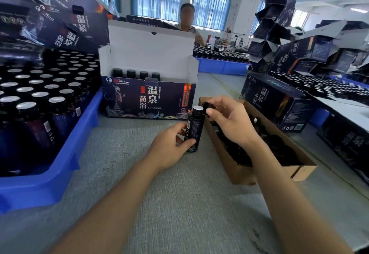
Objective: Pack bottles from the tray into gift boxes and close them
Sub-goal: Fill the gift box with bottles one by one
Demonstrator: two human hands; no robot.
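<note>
My left hand (169,145) grips a dark bottle (194,128) upright on the grey table; its top shows a silver seal. My right hand (227,120) pinches a black cap (207,106) just right of the bottle's top, above a brown cardboard box (223,154) filled with black caps. Behind stands an open dark gift box (147,98) with its white lid raised; several capped bottles stand in a row inside it. The blue tray (60,166) at the left holds several silver-sealed bottles.
Stacks of dark gift boxes (60,14) lean at the back left and pile up at the right (279,102). More blue trays of bottles (221,64) stand farther back. A person stands behind the open box.
</note>
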